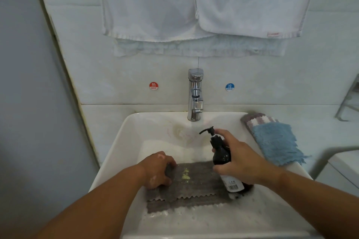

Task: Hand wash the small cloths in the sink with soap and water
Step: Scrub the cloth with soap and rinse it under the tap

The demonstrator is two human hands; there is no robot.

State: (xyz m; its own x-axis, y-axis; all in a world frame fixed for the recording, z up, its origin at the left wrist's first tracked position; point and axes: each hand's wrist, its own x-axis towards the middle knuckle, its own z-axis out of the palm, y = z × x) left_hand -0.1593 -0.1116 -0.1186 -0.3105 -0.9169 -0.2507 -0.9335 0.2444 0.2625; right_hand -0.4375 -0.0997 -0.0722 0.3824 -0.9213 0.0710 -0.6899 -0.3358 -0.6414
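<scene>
Nearest, flat in the sink point(120, 141): grey cloth point(196, 188), yellow dab of soap point(185, 174) on top. Looks soft and limp, probably slippery once lathered; best gathered by an edge. Left hand point(157, 170), fingers curled over the cloth's left edge. Right hand point(240, 159) wrapped round the dark soap bottle point(221, 156), forefinger by the pump. Further right, on the rim: blue cloth point(275, 141). Beyond, tap point(195, 95).

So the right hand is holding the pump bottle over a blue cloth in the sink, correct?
No. The head view shows the right hand holding the pump bottle over a grey cloth in the sink; the blue cloth lies on the sink's right rim.
</scene>
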